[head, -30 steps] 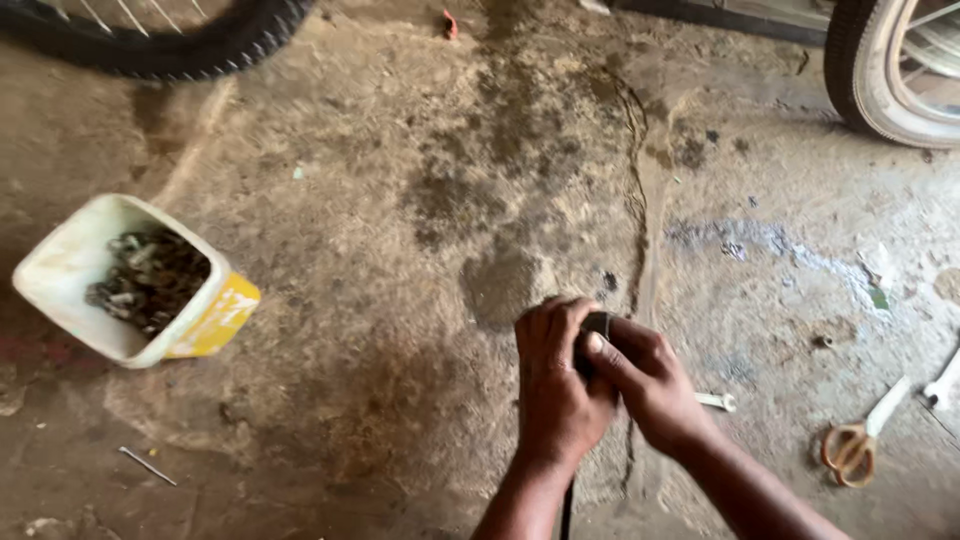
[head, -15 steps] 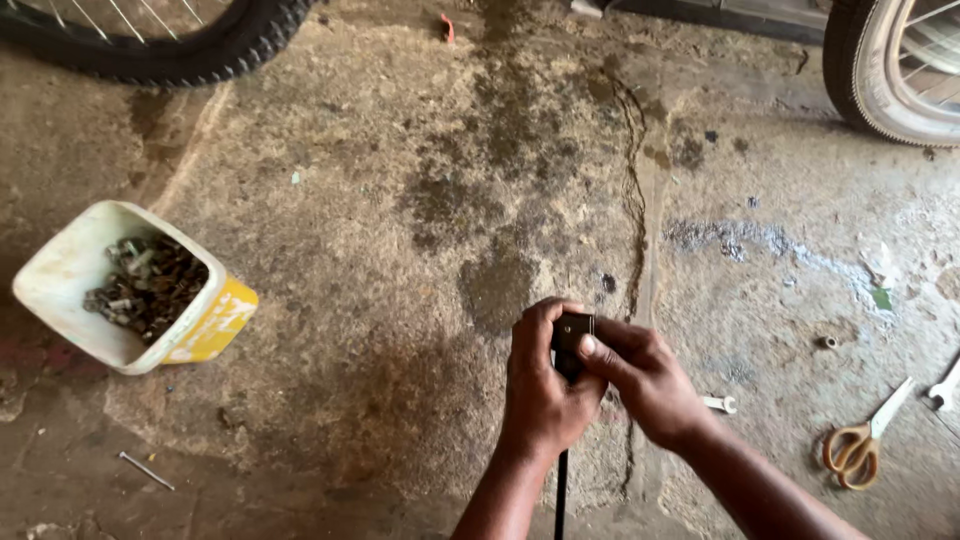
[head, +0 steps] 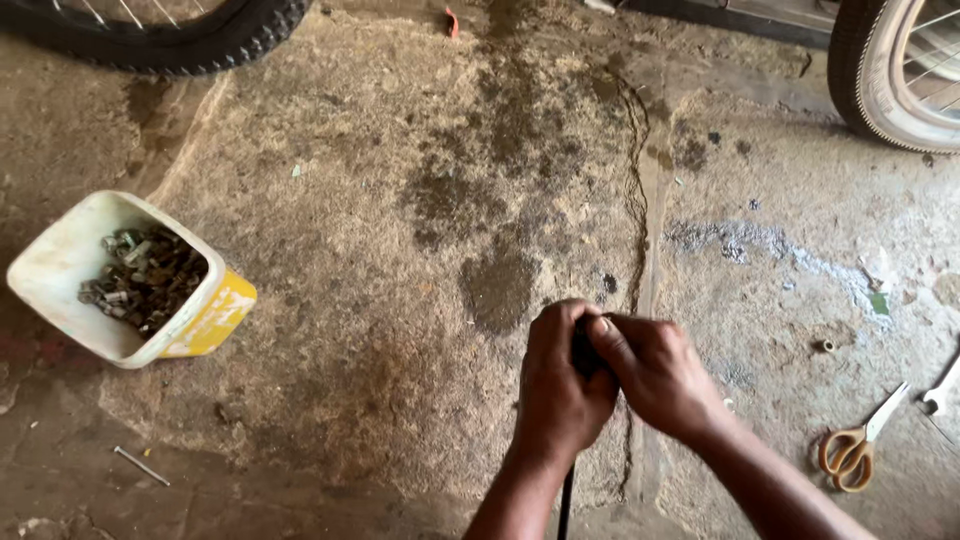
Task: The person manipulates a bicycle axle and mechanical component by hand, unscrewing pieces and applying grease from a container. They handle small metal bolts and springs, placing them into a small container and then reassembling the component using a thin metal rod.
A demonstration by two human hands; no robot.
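Both hands meet low centre over the concrete floor. Left hand and right hand are pressed together, fingers of both curled tight around a small black part; most of it is hidden between the palms, so can't tell what kind. A thin black rod or cable hangs straight down from the grip between the forearms, off the bottom edge.

Left of the hands, well apart: white-and-yellow tub tipped on its side, full of small metal hardware. Loose nail near the bottom left.

Right side: orange-handled scissors flat on the floor, wrench end just beyond.

Knobby black tyre top left, white-walled wheel top right.
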